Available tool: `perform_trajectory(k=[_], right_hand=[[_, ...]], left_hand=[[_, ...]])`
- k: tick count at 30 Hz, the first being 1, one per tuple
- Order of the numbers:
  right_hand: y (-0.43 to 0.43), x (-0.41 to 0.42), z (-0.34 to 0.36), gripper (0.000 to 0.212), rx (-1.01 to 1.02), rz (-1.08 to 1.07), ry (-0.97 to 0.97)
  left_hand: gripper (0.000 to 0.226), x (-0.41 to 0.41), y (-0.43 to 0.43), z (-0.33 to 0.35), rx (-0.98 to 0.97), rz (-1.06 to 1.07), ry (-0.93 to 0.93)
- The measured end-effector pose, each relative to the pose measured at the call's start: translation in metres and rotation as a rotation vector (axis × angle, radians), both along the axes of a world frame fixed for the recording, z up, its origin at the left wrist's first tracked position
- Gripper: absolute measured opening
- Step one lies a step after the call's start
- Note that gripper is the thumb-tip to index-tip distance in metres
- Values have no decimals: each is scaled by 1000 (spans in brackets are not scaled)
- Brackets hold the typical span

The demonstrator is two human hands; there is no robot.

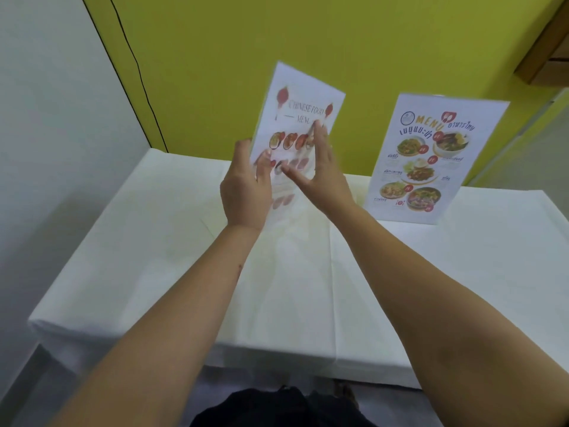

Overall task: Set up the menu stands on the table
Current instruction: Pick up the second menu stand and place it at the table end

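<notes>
A clear acrylic stand with a Chinese food menu (300, 103) is held tilted above the middle of the white-clothed table (154, 241). My left hand (246, 186) grips its lower left edge. My right hand (320, 167) lies against its front lower right, fingers spread over the sheet. The stand's base is hidden behind my hands. A second stand with a Thai food menu (431, 161) stands upright on the table at the back right, apart from both hands.
A yellow wall (277, 41) runs right behind the table. A white wall (46, 118) and a black cable (138, 72) lie at the left. A wooden shelf (548, 50) juts out at the top right. The table's front edge is close to my body.
</notes>
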State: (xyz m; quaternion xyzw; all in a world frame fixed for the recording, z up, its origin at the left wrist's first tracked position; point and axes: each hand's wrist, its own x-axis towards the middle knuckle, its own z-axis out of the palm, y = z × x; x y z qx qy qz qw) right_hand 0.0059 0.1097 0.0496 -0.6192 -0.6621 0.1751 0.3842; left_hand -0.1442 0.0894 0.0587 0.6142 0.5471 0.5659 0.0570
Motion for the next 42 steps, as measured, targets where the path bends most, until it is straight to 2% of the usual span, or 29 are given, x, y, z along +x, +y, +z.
perform_trajectory(k=[3, 5, 8, 15, 21, 24, 29, 31, 34, 37, 42], right_hand=[[-4, 11, -9, 105, 44, -111, -241], [-8, 18, -13, 101, 34, -134, -354], [-19, 25, -21, 92, -31, -125, -419], [-23, 18, -29, 83, -19, -122, -598], [-23, 8, -38, 69, 69, -9, -422], [-25, 2, -39, 68, 109, -22, -373], [-29, -4, -36, 79, 3, -202, -179], [-32, -4, -37, 80, -70, -259, -102], [-32, -6, -38, 78, -142, -291, -11], [-30, -5, -37, 71, -185, -308, 8], [-25, -8, -35, 70, -238, -304, 30]], left_hand=[[34, 2, 1, 5, -91, -71, -197], [34, 1, 3, -2, -179, -97, -260], [34, -5, 9, -16, -274, -110, -312], [47, -25, 25, -32, -317, -123, -198], [58, -51, 32, -44, -461, -77, -79], [60, -63, 30, -47, -500, -78, -68], [60, -61, 22, -46, -576, -82, -70], [57, -59, 16, -50, -594, -89, -90], [65, -59, 11, -56, -572, -81, -86], [69, -58, 12, -53, -608, -43, -44], [61, -44, 7, -36, -725, 2, -25]])
